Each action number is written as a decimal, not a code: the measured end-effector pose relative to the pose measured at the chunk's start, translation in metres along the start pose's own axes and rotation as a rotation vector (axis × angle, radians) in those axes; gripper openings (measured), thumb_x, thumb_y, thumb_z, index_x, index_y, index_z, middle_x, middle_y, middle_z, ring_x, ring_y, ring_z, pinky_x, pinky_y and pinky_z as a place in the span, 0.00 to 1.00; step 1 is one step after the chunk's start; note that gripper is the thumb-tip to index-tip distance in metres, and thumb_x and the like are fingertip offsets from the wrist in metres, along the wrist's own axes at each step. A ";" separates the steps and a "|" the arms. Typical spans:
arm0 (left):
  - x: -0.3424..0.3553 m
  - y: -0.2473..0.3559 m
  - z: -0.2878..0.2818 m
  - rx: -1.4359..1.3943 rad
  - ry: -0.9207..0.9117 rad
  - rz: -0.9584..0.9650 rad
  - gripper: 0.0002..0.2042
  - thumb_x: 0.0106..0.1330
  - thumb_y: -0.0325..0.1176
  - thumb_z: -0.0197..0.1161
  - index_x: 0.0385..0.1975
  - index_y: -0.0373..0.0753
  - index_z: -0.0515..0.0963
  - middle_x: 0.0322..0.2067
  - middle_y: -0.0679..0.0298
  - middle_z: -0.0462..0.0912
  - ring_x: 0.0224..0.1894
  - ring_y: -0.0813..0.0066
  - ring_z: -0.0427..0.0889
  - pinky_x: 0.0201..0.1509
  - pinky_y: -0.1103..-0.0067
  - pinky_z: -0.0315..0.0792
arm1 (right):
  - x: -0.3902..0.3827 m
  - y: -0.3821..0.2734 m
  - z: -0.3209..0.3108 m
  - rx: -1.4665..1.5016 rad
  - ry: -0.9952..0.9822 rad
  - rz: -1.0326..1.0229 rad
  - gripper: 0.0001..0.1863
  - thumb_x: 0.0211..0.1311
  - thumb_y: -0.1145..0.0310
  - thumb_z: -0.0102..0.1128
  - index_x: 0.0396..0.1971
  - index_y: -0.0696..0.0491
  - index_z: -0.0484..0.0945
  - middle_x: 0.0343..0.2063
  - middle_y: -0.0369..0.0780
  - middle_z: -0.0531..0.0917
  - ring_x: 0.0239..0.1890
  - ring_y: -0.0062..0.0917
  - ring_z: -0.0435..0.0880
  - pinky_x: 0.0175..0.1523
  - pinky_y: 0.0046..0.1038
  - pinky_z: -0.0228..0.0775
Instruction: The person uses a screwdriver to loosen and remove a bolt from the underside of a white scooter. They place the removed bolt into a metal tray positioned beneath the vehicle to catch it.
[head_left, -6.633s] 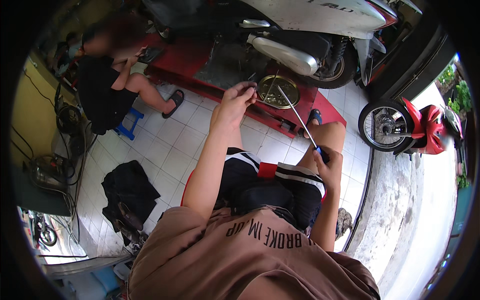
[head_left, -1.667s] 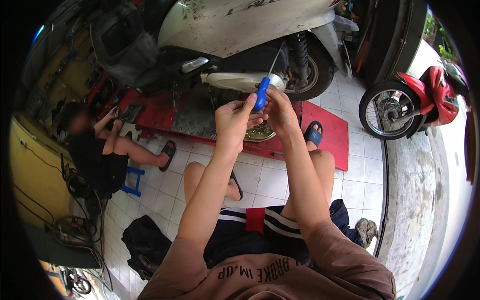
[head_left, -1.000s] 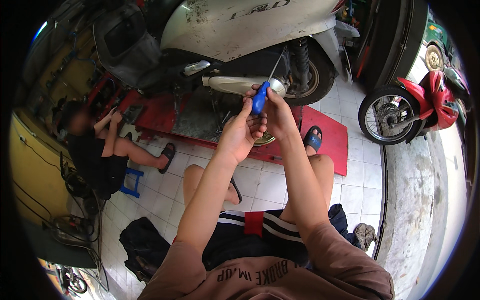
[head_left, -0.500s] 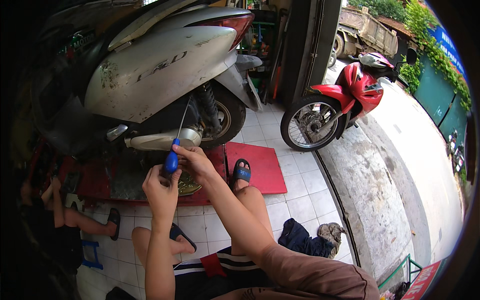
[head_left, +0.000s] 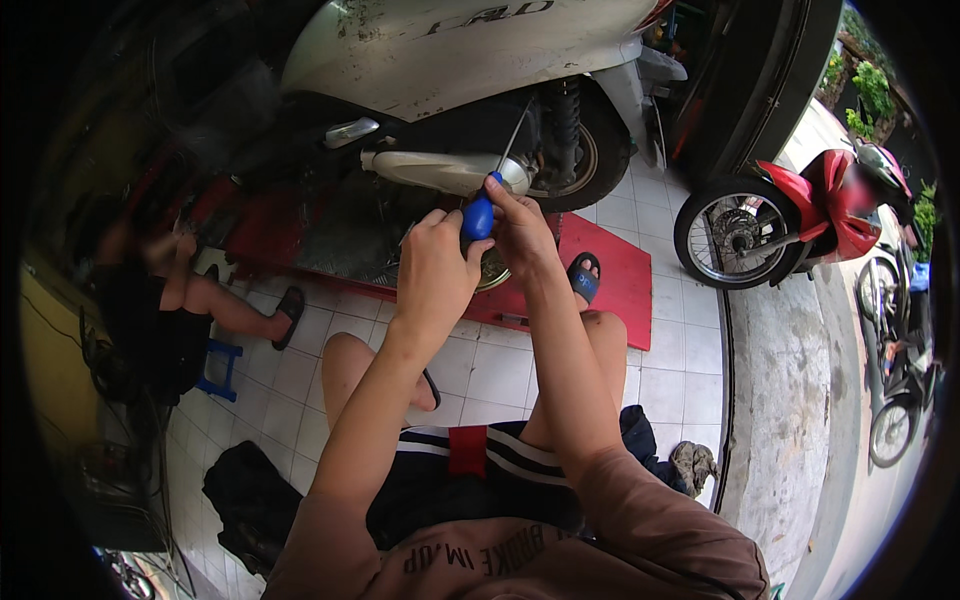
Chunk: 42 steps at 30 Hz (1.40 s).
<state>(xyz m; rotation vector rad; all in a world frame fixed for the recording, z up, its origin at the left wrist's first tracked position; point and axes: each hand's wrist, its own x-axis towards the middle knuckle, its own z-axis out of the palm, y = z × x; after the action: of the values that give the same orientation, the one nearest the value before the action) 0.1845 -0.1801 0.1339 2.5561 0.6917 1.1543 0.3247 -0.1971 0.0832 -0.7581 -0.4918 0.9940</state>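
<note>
A screwdriver (head_left: pixel 478 217) with a blue handle and a long thin metal shaft is held in both my hands in front of a silver scooter (head_left: pixel 450 55). My left hand (head_left: pixel 437 262) is closed at the lower end of the handle, thumb against it. With bent fingers, my right hand (head_left: pixel 522 232) grips the handle's upper part near the shaft. The shaft slants up past the silver engine cover (head_left: pixel 435 172) toward the rear shock absorber (head_left: pixel 564 125). Whether its tip touches the scooter I cannot tell.
The scooter stands on a low red platform (head_left: pixel 622 262). At the left another person (head_left: pixel 185 285) sits by a blue stool (head_left: pixel 222 370). A red motorbike (head_left: pixel 740 235) is parked on the right. Dark cloth (head_left: pixel 640 440) lies on the tiled floor beside my leg.
The view has shifted, so the scooter now sits higher and farther right. My left fingers have closed in nearer around the blue handle. Both hands keep hold of the screwdriver.
</note>
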 end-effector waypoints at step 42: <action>0.002 0.019 -0.003 -0.005 0.066 0.028 0.15 0.59 0.28 0.63 0.43 0.26 0.75 0.29 0.49 0.79 0.29 0.49 0.79 0.34 0.67 0.73 | 0.001 -0.011 0.001 0.103 -0.028 -0.017 0.21 0.64 0.50 0.56 0.37 0.56 0.75 0.29 0.38 0.81 0.30 0.23 0.80 0.38 0.26 0.71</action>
<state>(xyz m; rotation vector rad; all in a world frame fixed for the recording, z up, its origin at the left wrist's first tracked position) 0.1894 -0.1949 0.1449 2.5423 0.6687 1.2524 0.3300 -0.1997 0.0923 -0.6475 -0.4667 1.0070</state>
